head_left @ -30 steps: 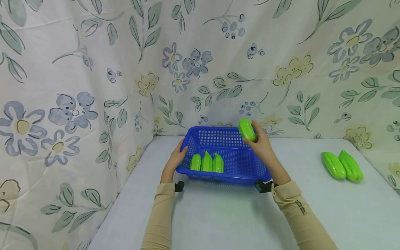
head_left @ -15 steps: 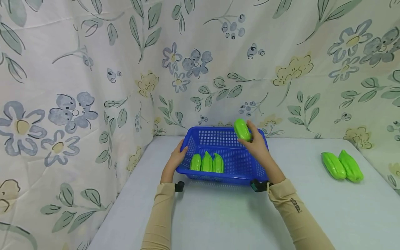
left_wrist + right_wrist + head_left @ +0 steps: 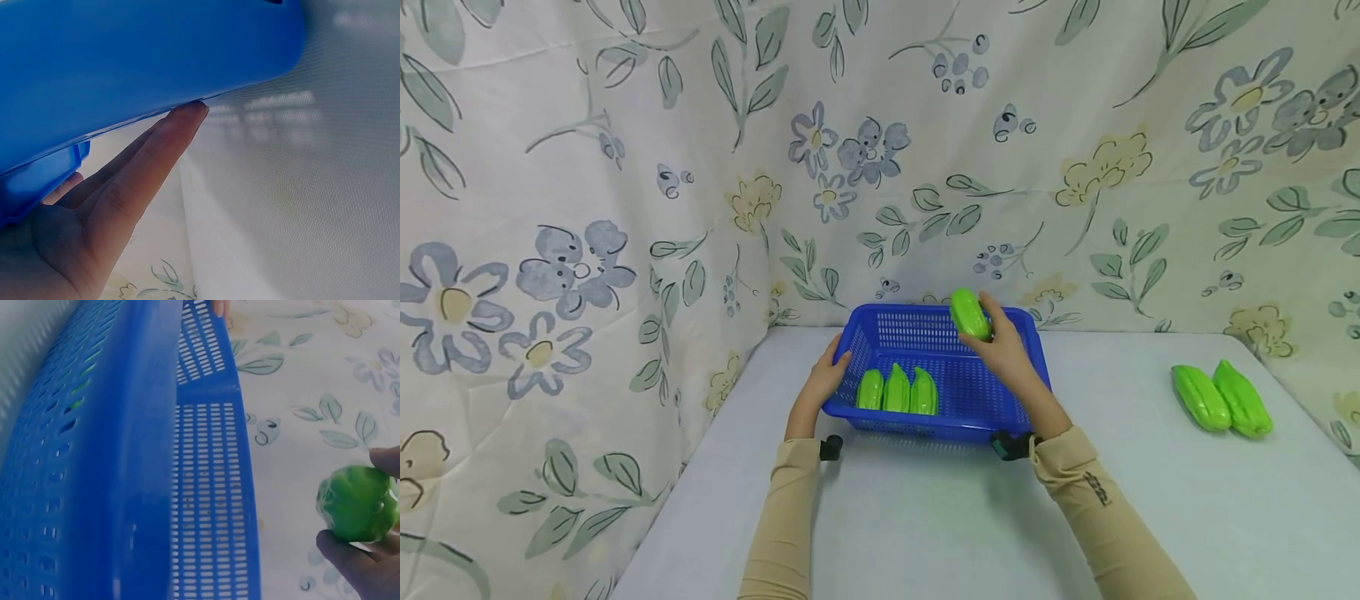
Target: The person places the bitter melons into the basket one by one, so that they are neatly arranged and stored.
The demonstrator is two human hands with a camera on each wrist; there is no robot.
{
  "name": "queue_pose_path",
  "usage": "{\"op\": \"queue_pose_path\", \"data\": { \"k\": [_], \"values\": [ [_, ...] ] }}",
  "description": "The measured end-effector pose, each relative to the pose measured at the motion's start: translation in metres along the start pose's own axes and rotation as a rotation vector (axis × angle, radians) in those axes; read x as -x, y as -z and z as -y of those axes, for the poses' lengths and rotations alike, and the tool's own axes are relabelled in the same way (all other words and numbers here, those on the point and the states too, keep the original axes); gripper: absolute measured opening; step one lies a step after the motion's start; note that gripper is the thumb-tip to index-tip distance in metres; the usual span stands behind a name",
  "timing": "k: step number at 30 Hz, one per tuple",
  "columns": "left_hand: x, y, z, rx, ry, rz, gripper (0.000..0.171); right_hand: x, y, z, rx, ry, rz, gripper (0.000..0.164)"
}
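- The right hand gripped a green fruit between thumb and fingers, its long axis slanting up and leftward from the palm.
- In the head view, the blue basket spread below and left of that hand, three lined-up fruits inside.
- The left hand, farther off, held the basket's rim.
- Dark print on the right sleeve was unreadable.

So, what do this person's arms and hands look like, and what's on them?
Both hands, left hand and right hand, are gloveless. The left sleeve and right sleeve are plain tan, the right one with a folded cuff and a small dark marking, too small to read. A dark device shows at each wrist.
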State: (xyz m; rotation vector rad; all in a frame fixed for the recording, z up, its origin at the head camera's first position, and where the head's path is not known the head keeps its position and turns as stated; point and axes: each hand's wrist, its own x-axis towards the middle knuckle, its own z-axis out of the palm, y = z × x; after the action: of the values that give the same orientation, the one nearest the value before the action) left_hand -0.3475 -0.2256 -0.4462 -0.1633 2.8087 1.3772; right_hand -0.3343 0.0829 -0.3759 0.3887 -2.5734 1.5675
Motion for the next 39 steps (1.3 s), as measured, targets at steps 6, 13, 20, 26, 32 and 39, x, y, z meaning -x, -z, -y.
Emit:
{"op": "queue_pose_path", "data": {
  "k": [6,13,20,26,32,39],
  "values": [
    [0.000,-0.001,0.000,0.004,-0.010,-0.002,0.060,0.000,-0.003,0.000,-0.008,-0.004,0.022,0.079],
    [-0.001,-0.001,0.001,-0.003,-0.015,-0.006,0.060,-0.001,-0.008,-0.001,-0.004,-0.017,0.042,0.079],
    [-0.002,0.000,0.001,-0.002,-0.014,-0.005,0.060,-0.004,-0.014,-0.001,0.007,-0.009,0.056,0.078],
    [-0.002,0.000,0.001,0.000,-0.008,-0.002,0.060,-0.004,-0.017,-0.001,0.032,-0.012,0.083,0.077],
    [-0.002,0.000,0.001,-0.005,-0.012,-0.005,0.060,-0.004,-0.018,-0.002,0.055,-0.024,0.111,0.078],
    [-0.002,0.000,0.001,-0.001,-0.017,-0.008,0.060,-0.004,-0.020,-0.001,0.057,-0.032,0.133,0.078]
  ]
}}
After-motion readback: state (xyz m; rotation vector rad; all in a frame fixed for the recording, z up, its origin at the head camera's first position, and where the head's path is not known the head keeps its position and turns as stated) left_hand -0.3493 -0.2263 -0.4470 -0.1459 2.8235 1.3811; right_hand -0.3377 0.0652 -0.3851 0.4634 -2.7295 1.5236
